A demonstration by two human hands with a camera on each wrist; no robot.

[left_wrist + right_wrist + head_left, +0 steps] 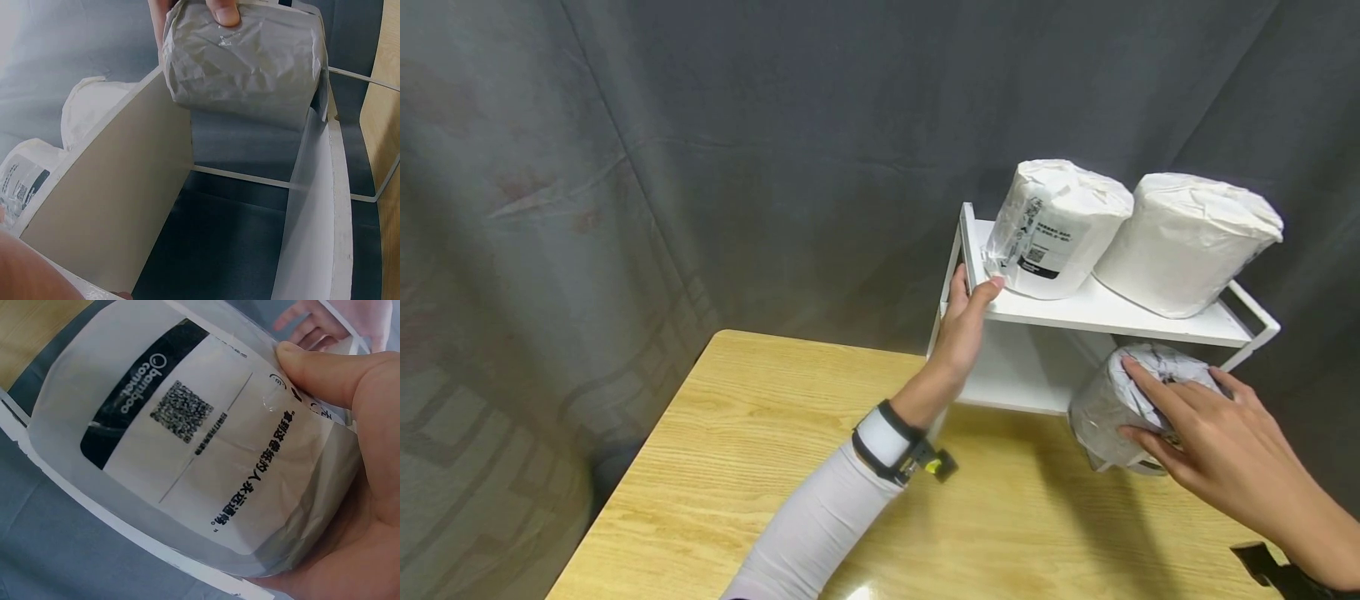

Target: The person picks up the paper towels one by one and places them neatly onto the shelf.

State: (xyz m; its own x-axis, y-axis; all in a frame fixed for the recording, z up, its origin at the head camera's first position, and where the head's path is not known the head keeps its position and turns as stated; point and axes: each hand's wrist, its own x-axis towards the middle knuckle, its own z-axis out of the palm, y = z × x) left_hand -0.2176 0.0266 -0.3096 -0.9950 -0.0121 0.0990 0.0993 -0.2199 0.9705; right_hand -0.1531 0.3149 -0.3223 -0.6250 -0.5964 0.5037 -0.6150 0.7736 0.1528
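Tabletop shelf point(1112, 312) carries two rolls; left hand point(964, 321) grips it, right hand point(1206, 433) clasps a third roll point(1112, 404).

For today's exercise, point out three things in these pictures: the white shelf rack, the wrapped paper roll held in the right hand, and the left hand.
white shelf rack point(1120, 315), head view, bare front edge of the top shelf.
wrapped paper roll point(1105, 404), head view, its crinkled wrapper left of the fingers.
left hand point(962, 329), head view, the back of the hand.
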